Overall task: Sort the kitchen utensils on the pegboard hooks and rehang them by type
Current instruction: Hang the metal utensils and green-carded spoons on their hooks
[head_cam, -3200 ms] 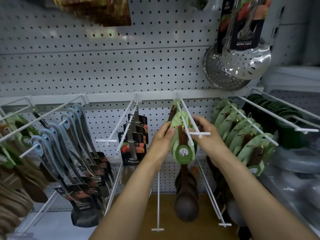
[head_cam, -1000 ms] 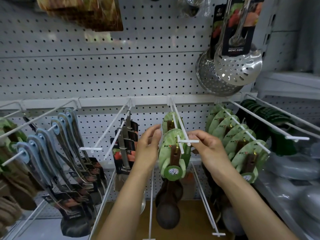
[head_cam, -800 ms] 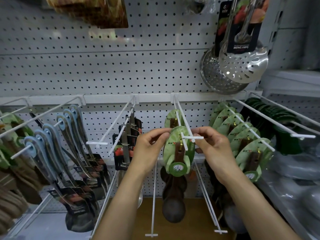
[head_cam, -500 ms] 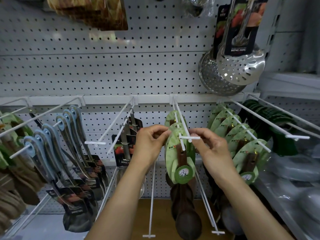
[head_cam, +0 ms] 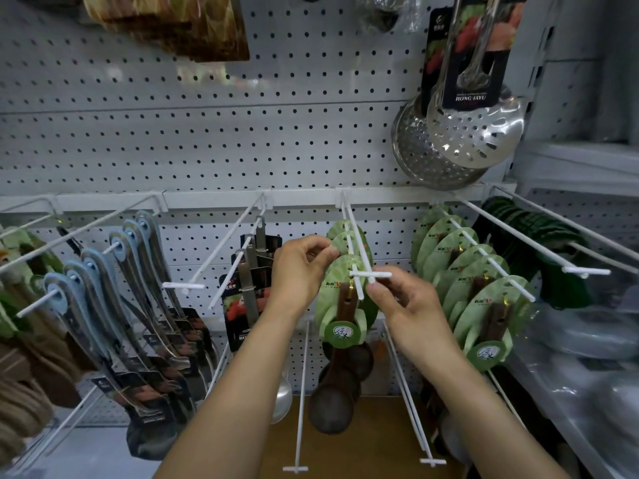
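Observation:
A white double-wire hook (head_cam: 359,250) juts from the pegboard (head_cam: 207,143) at centre. On it hang dark wooden spoons (head_cam: 332,406) on green leaf-shaped cards (head_cam: 337,295). My left hand (head_cam: 299,271) pinches the top edge of the front green card near the hook. My right hand (head_cam: 401,302) grips the hook's white front crossbar (head_cam: 370,274) with thumb and fingertips. The front spoon hangs down below both hands.
More green-carded wooden spoons (head_cam: 484,295) fill the hook to the right, then dark green items (head_cam: 532,236). Steel ladles on dark cards (head_cam: 249,288) and blue-handled utensils (head_cam: 114,288) hang left. Steel skimmers (head_cam: 473,129) hang above right. Lower hooks (head_cam: 301,409) project forward.
Both hands stay at the centre hook. My left hand shifted from the card's side to pinching its top edge, and the front spoon card has slid along the hook and swung slightly.

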Demonstrator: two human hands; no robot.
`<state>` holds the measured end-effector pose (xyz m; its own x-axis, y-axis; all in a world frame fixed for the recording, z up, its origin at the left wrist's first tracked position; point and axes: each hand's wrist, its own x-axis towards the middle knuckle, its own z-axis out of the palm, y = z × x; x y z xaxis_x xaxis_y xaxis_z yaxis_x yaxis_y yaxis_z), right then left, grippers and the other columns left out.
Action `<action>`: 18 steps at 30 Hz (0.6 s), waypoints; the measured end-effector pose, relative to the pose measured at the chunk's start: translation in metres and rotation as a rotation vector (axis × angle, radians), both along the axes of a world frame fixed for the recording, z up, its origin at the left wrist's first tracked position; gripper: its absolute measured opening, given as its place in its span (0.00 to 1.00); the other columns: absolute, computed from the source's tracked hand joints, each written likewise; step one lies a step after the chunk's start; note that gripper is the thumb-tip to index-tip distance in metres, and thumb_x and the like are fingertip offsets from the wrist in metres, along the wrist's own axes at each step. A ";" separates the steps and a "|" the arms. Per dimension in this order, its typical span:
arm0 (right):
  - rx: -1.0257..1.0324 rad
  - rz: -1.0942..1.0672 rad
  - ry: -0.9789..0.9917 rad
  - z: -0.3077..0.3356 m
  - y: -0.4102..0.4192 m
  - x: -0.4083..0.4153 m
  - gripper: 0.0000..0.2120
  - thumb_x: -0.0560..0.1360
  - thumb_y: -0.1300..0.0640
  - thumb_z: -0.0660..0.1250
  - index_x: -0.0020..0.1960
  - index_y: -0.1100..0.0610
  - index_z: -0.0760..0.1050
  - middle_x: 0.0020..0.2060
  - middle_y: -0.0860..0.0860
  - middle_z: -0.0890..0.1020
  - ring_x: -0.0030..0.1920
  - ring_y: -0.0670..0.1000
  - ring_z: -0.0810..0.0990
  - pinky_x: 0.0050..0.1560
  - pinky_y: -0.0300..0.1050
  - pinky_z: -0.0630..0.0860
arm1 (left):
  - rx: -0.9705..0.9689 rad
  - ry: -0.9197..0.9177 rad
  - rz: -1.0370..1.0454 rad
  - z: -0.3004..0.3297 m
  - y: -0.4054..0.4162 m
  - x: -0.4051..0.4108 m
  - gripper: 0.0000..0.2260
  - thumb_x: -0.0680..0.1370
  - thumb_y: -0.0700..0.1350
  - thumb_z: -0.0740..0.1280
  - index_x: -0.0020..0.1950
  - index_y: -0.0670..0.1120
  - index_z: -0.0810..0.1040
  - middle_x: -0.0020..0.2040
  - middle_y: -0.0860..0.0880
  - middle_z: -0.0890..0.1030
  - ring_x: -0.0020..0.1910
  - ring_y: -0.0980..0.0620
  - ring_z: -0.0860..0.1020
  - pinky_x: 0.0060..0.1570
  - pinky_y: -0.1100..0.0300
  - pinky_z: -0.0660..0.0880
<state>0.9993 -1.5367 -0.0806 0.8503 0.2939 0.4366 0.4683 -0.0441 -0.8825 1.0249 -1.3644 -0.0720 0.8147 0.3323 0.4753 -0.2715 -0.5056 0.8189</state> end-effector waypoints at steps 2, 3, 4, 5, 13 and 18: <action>-0.001 0.001 0.004 0.001 -0.001 0.000 0.14 0.79 0.65 0.64 0.45 0.46 0.80 0.41 0.40 0.83 0.42 0.40 0.80 0.41 0.29 0.73 | 0.006 0.007 0.008 0.000 0.000 0.001 0.04 0.76 0.42 0.71 0.42 0.50 0.84 0.38 0.52 0.84 0.40 0.49 0.81 0.46 0.48 0.80; -0.005 0.002 0.008 0.002 -0.001 -0.001 0.14 0.79 0.64 0.64 0.45 0.46 0.80 0.40 0.40 0.83 0.41 0.39 0.80 0.41 0.29 0.73 | 0.004 0.015 0.008 0.000 0.000 0.000 0.04 0.76 0.42 0.71 0.42 0.49 0.84 0.38 0.52 0.84 0.40 0.49 0.81 0.47 0.48 0.80; -0.010 -0.002 0.011 0.002 -0.001 -0.001 0.14 0.79 0.64 0.64 0.45 0.47 0.80 0.40 0.40 0.83 0.41 0.39 0.79 0.40 0.28 0.73 | -0.005 0.022 0.008 0.001 -0.001 -0.001 0.03 0.76 0.43 0.71 0.43 0.49 0.84 0.39 0.53 0.84 0.41 0.50 0.81 0.47 0.48 0.80; -0.014 -0.016 0.013 0.002 -0.001 -0.002 0.13 0.79 0.64 0.64 0.46 0.47 0.80 0.41 0.40 0.83 0.40 0.39 0.79 0.40 0.28 0.73 | -0.018 0.026 0.011 0.003 -0.001 -0.003 0.02 0.76 0.43 0.71 0.45 0.49 0.84 0.41 0.54 0.84 0.42 0.52 0.81 0.48 0.50 0.80; 0.021 -0.233 -0.123 0.001 -0.003 -0.002 0.07 0.75 0.63 0.70 0.46 0.51 0.79 0.44 0.48 0.79 0.43 0.44 0.78 0.42 0.34 0.73 | -0.131 -0.029 -0.127 0.009 -0.009 -0.060 0.06 0.77 0.45 0.69 0.47 0.55 0.84 0.46 0.58 0.84 0.47 0.61 0.80 0.52 0.59 0.78; 0.005 -0.200 -0.102 0.006 -0.003 -0.002 0.07 0.74 0.62 0.70 0.47 0.51 0.80 0.43 0.52 0.81 0.39 0.44 0.77 0.40 0.32 0.72 | -0.051 0.015 -0.194 0.018 -0.009 -0.060 0.10 0.77 0.40 0.70 0.47 0.56 0.83 0.44 0.56 0.85 0.45 0.55 0.82 0.51 0.51 0.80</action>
<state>0.9974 -1.5393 -0.0744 0.8428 0.1211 0.5245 0.5376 -0.1407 -0.8314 0.9647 -1.3731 -0.0540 0.8726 0.1923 0.4489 -0.3470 -0.4026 0.8471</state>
